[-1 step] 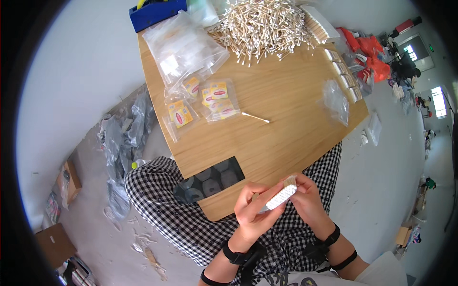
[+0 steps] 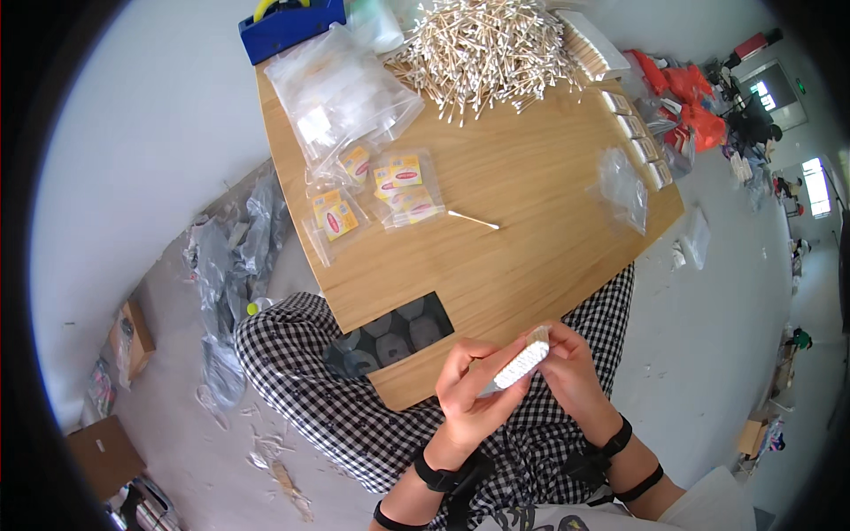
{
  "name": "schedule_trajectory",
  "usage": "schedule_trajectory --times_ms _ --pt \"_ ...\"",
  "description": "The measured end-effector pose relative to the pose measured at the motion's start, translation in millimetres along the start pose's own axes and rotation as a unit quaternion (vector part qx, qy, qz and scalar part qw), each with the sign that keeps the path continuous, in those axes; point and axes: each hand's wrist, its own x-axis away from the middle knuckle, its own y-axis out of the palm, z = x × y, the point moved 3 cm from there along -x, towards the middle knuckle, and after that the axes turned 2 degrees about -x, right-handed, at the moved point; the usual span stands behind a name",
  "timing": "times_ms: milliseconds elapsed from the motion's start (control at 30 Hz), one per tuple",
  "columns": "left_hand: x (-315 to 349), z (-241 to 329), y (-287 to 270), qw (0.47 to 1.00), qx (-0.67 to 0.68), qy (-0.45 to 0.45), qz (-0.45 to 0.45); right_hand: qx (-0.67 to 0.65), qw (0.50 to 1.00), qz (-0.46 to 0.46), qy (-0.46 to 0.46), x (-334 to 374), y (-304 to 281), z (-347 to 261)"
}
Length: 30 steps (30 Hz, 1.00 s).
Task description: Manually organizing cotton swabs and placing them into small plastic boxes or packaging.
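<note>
Above my lap, at the table's near edge, both hands hold a tightly packed bundle of cotton swabs point(image 2: 522, 365), its white tips facing up toward me. My left hand point(image 2: 469, 389) grips the bundle's left end between thumb and fingers. At the other end my right hand point(image 2: 571, 367) closes its fingers around it, beside a tan part. What wraps the bundle is largely hidden by my fingers. A loose cotton swab point(image 2: 474, 219) lies on the wooden table point(image 2: 531, 257), and a big heap of cotton swabs point(image 2: 491, 57) covers its far side.
Clear bags with yellow cards point(image 2: 409, 188) lie left of the loose swab, below a pile of clear bags point(image 2: 341, 93). A blue tape dispenser point(image 2: 292, 28) stands far left. Small packs point(image 2: 639, 137) line the right edge near an empty clear bag point(image 2: 624, 190). A dark cutout pad point(image 2: 394, 336) sits near left.
</note>
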Motion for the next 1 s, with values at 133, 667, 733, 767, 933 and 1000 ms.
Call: schedule_trajectory --times_ms 133,667,733,767,933,1000 --pt "-7.7 18.6 8.2 0.997 -0.024 -0.067 -0.009 0.015 0.998 0.034 -0.046 12.0 -7.8 -18.0" --pt "-67.0 145.4 7.5 0.978 -0.077 -0.12 -0.154 0.12 0.962 -0.03 -0.243 67.1 14.5 -165.3" --pt "-71.6 158.3 10.2 0.975 -0.089 -0.125 -0.162 0.191 0.937 -0.036 -0.292 67.1 17.7 -177.2" --pt "-72.8 163.1 12.1 0.973 -0.078 -0.146 -0.162 0.188 0.937 -0.035 -0.293 66.9 19.2 -180.4" --pt "-71.2 163.1 21.4 0.979 -0.009 -0.146 -0.14 -0.066 0.985 -0.054 -0.151 61.7 17.9 -173.9" --pt "-70.7 155.5 23.1 0.976 -0.017 -0.157 -0.148 -0.123 0.983 -0.062 -0.124 60.2 18.0 -168.5"
